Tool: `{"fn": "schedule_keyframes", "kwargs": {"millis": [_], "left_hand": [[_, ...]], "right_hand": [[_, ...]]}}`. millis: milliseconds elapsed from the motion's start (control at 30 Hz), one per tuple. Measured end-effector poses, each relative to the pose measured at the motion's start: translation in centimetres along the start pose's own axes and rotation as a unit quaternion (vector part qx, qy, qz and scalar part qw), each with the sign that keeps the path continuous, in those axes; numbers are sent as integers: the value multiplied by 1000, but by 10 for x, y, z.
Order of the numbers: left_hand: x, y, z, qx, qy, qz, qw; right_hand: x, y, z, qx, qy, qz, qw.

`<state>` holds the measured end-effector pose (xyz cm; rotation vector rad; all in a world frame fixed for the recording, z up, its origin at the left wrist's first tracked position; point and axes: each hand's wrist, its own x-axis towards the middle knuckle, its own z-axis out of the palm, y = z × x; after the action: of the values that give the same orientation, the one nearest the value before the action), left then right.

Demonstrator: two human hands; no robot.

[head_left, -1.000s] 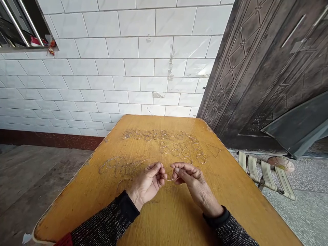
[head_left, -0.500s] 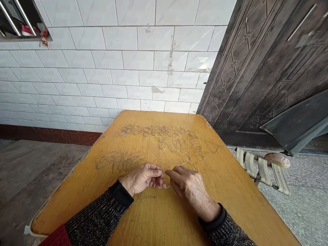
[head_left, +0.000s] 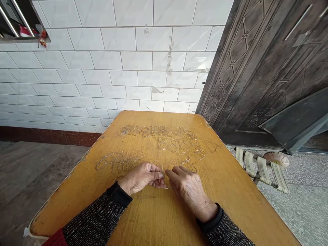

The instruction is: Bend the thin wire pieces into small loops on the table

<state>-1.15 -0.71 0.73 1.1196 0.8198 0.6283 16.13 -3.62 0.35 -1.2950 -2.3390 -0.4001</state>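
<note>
Over the near middle of the wooden table (head_left: 164, 218), my left hand (head_left: 146, 176) pinches a thin wire loop (head_left: 159, 162) between thumb and fingers. Part of the loop arcs above the fingertips, and a bit curves out below them. My right hand (head_left: 188, 186) is close on the right, fingers bent and pressed together at the wire; its fingertips are partly hidden. Beyond my left hand lies a loose bunch of thin wire rings (head_left: 125, 163). A few more wire pieces (head_left: 188, 162) rest just past my right hand.
Farther back, rows of linked wire rings (head_left: 153, 130) stretch across the table, with a bent wire (head_left: 212, 146) near its right edge. A white tiled wall (head_left: 115, 78) stands behind. To the right are a dark carved door (head_left: 246, 68) and a striped strap seat (head_left: 262, 171).
A wire arc now shows above my left fingertips, where little was seen before. Both hands stay close together in nearly the same place. The view has shifted slightly.
</note>
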Motion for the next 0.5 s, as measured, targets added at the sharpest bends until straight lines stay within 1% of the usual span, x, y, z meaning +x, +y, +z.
{"fn": "schedule_keyframes", "kwargs": {"millis": [233,400,500], "left_hand": [[2,-3,-1,31,-12,22,999],[1,-4,3,28,2,45,999],[0,-3,4,9,2,52,999]], "right_hand": [[0,-5,-3,-40,1,-31,999],[0,-11,-5,-79,7,-41,996],[0,-10,-5,-52,10,-35,998]]}}
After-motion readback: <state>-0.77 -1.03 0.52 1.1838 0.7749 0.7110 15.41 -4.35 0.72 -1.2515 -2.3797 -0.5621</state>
